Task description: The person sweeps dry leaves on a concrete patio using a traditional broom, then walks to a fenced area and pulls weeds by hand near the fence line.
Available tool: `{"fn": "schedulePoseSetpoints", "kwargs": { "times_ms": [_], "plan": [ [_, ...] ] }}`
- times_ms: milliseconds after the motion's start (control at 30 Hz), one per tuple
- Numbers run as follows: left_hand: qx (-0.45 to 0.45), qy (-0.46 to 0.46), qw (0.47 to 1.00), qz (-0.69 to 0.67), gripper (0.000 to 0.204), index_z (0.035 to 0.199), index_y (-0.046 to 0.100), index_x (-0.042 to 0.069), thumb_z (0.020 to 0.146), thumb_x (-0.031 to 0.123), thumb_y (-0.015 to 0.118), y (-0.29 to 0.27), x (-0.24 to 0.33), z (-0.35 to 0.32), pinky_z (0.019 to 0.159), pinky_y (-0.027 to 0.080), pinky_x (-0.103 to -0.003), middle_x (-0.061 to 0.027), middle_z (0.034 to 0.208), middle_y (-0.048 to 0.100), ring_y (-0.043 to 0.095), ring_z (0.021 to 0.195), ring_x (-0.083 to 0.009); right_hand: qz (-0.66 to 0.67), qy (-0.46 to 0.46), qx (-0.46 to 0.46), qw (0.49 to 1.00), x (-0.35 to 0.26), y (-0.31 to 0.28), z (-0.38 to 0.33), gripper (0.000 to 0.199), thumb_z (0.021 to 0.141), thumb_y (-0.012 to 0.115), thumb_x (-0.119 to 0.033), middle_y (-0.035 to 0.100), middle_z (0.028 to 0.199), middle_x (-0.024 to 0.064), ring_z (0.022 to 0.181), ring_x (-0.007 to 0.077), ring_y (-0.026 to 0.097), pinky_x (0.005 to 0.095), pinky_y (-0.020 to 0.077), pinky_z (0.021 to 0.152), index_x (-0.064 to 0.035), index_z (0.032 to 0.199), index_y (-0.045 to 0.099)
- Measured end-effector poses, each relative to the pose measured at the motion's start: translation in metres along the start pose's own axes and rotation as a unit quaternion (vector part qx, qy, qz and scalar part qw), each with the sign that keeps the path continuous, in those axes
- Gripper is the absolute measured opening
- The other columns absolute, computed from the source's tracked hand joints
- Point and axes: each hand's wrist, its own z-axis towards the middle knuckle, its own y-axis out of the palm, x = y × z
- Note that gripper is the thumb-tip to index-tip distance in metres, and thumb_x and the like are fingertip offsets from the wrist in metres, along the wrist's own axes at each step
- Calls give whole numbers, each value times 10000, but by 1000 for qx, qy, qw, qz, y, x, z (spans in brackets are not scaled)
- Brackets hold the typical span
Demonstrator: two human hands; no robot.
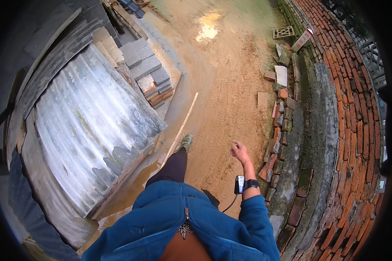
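Observation:
My right hand (239, 152) swings out ahead of me over the brown dirt path (222, 100). Its fingers are loosely bent and somewhat apart, and nothing shows in them. A dark strap with a small blue-and-white device (239, 184) sits on that wrist, and a cable runs from it toward my jacket. My left hand is out of sight. Near my left leg, a long thin pale stick (184, 125) slants along the path's left side; whether it lies on the ground I cannot tell. One foot in a greenish shoe (187, 141) is forward.
On the left, a corrugated grey sheet (91, 126) covers a low structure, with grey blocks (139, 56) and bricks stacked beyond it. Loose bricks (276, 143) line the path's right edge before a red brick wall (353, 130). A yellowish puddle (208, 27) lies far ahead.

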Motion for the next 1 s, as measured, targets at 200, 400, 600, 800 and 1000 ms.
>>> {"fn": "schedulePoseSetpoints", "kwargs": {
  "times_ms": [200, 400, 600, 800, 1000],
  "plan": [
    [-3, -27, 999, -43, 654, 890, 605, -23, 879, 589, 373, -2, 148, 65, 776, 451, -460, -255, 897, 612, 590, 898, -411, -60, 53, -84, 993, -80, -18, 138, 421, 872, 537, -165, 636, 768, 92, 633, 157, 616, 274, 497, 557, -23, 1265, 483],
    [-9, -77, 992, -98, 653, 874, 603, -23, 880, 588, 371, -22, 261, 70, 766, 452, -465, -254, 879, 614, 592, 884, -414, -134, 214, -80, 964, -115, -102, 195, 408, 914, 509, -159, 643, 822, 104, 668, 185, 614, 325, 500, 589, -10, 1290, 459],
    [-7, -119, 984, -132, 653, 859, 602, -23, 882, 587, 369, -47, 348, 57, 755, 453, -471, -253, 861, 616, 594, 869, -417, -122, 307, -97, 939, -144, -157, 263, 414, 897, 488, -119, 615, 762, 123, 597, 210, 580, 319, 445, 494, -30, 1299, 446],
    [-27, -180, 970, -162, 652, 843, 600, -22, 884, 586, 367, -80, 451, 60, 745, 453, -477, -252, 843, 618, 596, 854, -420, -321, 297, -328, 837, -206, -165, 399, 184, 866, 506, -97, 571, 716, 71, 568, 186, 514, 348, 416, 512, -33, 1032, 554],
    [-12, -195, 962, -189, 653, 828, 598, -22, 885, 585, 365, -99, 573, 105, 734, 454, -483, -251, 825, 620, 599, 840, -423, -349, 91, -260, 896, -370, -120, 616, 369, 885, 498, -182, 657, 818, 123, 685, 195, 648, 303, 526, 597, -19, 1216, 508]
  ]
}}
